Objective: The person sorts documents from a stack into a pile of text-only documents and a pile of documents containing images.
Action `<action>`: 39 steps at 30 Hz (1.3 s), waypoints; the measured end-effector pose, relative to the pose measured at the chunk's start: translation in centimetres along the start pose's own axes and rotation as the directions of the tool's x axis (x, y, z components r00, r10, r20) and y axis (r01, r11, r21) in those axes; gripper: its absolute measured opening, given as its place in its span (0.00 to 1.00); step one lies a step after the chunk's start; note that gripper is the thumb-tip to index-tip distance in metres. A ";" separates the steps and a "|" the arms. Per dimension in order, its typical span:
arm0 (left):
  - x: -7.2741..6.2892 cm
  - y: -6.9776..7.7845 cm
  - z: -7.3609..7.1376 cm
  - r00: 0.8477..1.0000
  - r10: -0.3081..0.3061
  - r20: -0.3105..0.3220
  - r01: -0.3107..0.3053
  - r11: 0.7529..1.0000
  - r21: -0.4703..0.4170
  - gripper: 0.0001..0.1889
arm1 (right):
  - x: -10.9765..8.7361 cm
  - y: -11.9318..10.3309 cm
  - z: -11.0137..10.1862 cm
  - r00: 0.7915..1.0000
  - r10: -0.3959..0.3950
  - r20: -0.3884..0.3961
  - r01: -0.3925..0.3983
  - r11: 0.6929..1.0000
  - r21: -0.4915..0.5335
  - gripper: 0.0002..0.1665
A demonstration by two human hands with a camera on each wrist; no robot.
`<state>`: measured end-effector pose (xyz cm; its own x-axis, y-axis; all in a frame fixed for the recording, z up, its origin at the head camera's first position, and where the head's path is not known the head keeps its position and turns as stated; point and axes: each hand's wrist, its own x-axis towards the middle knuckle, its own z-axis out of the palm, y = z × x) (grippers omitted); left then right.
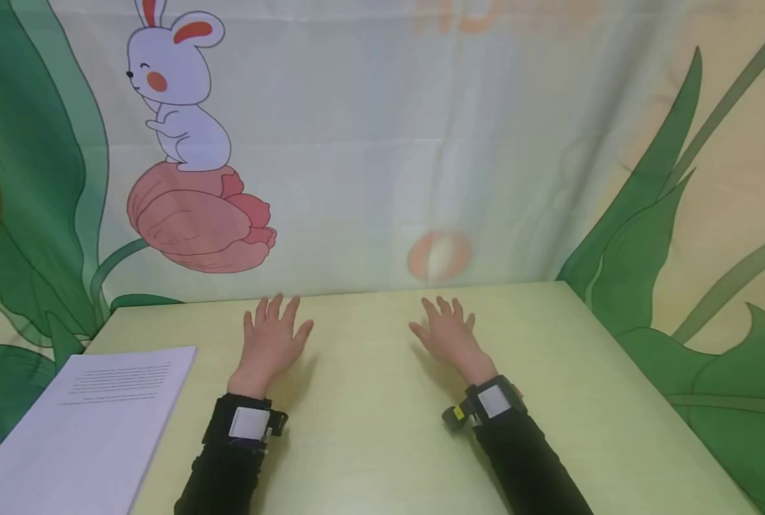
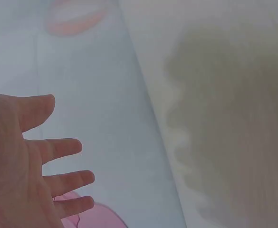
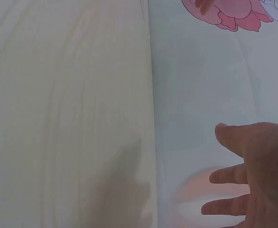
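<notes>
My left hand [image 1: 269, 350] is held over the far left part of the pale wooden table [image 1: 369, 429], its fingers spread and pointing at the back edge. In the left wrist view the same hand [image 2: 15, 166] shows straight fingers and thumb with nothing between them. Over the far right part of the table, my right hand [image 1: 451, 335] spreads its fingers too. The right wrist view shows this hand [image 3: 262, 175] from the thumb side, holding nothing. Each hand casts a shadow on the tabletop. Black sleeves and wrist straps cover both forearms.
A stack of white paper [image 1: 99, 429], with printed lines on its top sheet, lies at the table's left side. Behind the back edge hangs a printed cloth [image 1: 356, 179] with a rabbit, a pink flower and green leaves, which also runs along both sides.
</notes>
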<state>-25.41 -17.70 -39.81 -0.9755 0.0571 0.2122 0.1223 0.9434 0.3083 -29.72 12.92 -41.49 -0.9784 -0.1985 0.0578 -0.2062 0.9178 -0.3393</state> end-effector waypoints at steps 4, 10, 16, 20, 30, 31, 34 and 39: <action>-0.6 -2.3 -1.9 0.998 -0.058 -0.041 0.057 0.998 -0.020 0.31 | -0.2 -0.1 0.0 1.000 0.001 0.008 -0.001 1.000 0.008 0.39; -2.0 -6.5 -4.3 0.983 -0.153 -0.106 0.149 0.988 -0.045 0.32 | -0.4 0.1 0.0 1.000 0.007 -0.001 -0.007 1.000 -0.002 0.39; -4.6 -10.7 -6.2 0.964 -0.233 -0.131 0.232 0.972 -0.025 0.34 | -0.4 -0.1 0.2 1.000 -0.011 0.009 0.011 1.000 0.002 0.40; -6.3 -13.0 -7.0 0.954 -0.263 -0.142 0.265 0.964 -0.007 0.35 | -0.3 -0.3 0.2 1.000 -0.023 0.003 0.023 1.000 -0.001 0.40; -10.2 -17.1 -8.4 0.933 -0.338 -0.123 0.346 0.936 0.057 0.35 | -0.1 -0.3 -0.2 1.000 -0.030 -0.004 0.030 0.999 -0.014 0.40; -10.6 -17.5 -8.5 0.927 -0.356 -0.116 0.365 0.929 0.062 0.35 | -0.1 -0.3 -0.2 1.000 -0.031 -0.005 0.031 0.999 -0.016 0.40; -11.9 -18.9 -8.6 0.905 -0.418 -0.086 0.424 0.902 0.079 0.36 | -0.2 -0.2 0.0 1.000 -0.028 -0.003 0.028 0.999 -0.016 0.40; -13.5 -21.1 -9.1 0.845 -0.535 -0.005 0.531 0.837 0.132 0.35 | -0.1 -0.1 0.0 1.000 -0.023 -0.012 0.023 1.000 -0.013 0.40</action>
<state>-13.21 -41.36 -40.78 -0.8886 -0.4584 0.0188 -0.4399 0.8630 0.2483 -29.62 12.88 -41.47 -0.9735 -0.2154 0.0766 -0.2287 0.9174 -0.3257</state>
